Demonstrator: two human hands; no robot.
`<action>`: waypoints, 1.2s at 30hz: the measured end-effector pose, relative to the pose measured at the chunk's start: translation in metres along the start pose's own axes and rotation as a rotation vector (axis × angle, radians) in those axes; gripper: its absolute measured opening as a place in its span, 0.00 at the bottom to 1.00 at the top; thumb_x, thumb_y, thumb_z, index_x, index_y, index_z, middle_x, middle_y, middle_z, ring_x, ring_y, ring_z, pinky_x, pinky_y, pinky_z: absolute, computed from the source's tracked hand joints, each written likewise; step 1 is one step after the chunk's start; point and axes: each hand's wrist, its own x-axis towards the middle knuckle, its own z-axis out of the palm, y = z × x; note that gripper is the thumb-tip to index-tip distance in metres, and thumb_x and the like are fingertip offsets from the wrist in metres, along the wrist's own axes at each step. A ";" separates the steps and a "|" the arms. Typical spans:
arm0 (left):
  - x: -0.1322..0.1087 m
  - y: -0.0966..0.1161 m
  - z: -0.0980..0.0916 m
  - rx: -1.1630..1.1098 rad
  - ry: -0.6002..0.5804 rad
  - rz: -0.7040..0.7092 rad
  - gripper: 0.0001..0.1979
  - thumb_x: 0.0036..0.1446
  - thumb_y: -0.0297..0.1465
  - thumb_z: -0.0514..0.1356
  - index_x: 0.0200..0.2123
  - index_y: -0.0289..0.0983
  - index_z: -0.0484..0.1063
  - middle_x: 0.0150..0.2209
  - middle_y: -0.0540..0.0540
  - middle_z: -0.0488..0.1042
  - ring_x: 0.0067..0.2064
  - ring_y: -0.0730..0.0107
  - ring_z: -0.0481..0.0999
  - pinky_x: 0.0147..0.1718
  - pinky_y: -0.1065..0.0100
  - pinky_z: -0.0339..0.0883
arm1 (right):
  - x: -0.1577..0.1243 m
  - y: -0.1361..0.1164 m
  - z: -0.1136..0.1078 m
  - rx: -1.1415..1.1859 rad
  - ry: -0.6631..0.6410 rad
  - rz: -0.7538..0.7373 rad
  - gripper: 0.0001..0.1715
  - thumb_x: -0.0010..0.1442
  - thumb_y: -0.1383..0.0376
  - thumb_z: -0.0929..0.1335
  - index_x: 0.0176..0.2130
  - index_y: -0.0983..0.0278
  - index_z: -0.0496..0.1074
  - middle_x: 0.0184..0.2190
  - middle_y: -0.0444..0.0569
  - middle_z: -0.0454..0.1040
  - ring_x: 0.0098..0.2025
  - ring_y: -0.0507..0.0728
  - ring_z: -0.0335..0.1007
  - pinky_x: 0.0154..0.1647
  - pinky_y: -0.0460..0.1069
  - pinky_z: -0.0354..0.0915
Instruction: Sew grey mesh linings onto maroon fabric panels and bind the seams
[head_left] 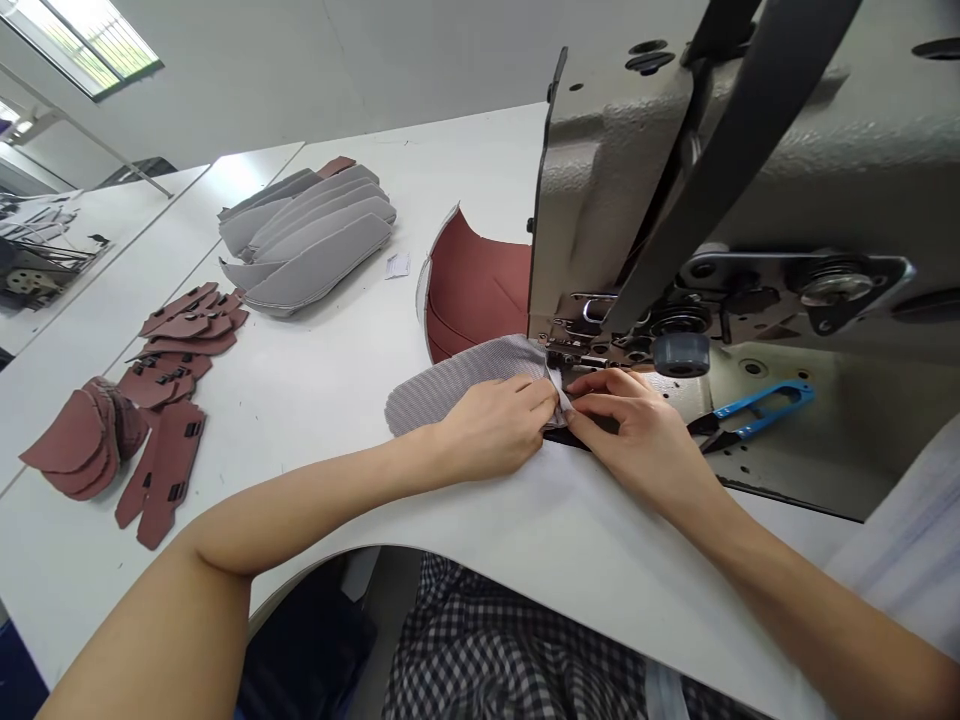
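Observation:
A grey textured fabric panel (457, 385) lies at the sewing machine (611, 180), its right end under the needle area. My left hand (506, 425) rests on this panel with bent fingers pressing its edge close to the presser foot. From the other side my right hand (626, 415) pinches the light edge of the same panel, thumb and fingers together. Both hands nearly meet just in front of the needle, which is hidden. Behind the panel a curved dark-red piece (480, 280) with a pale outer side stands against the machine.
Blue-handled thread snips (757, 412) lie on the machine bed at right. A stack of grey curved panels (307, 240) sits at the back left. Dark-red cut pieces (172, 455) spread over the white table (315, 400) at left, near a small white label (397, 266).

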 end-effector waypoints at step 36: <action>-0.025 -0.005 0.038 -0.155 0.461 0.137 0.16 0.69 0.24 0.50 0.55 0.34 0.73 0.55 0.46 0.78 0.47 0.65 0.72 0.50 0.64 0.72 | -0.021 0.008 -0.017 -0.081 0.008 -0.265 0.16 0.69 0.66 0.63 0.47 0.54 0.79 0.47 0.43 0.79 0.50 0.60 0.72 0.53 0.58 0.70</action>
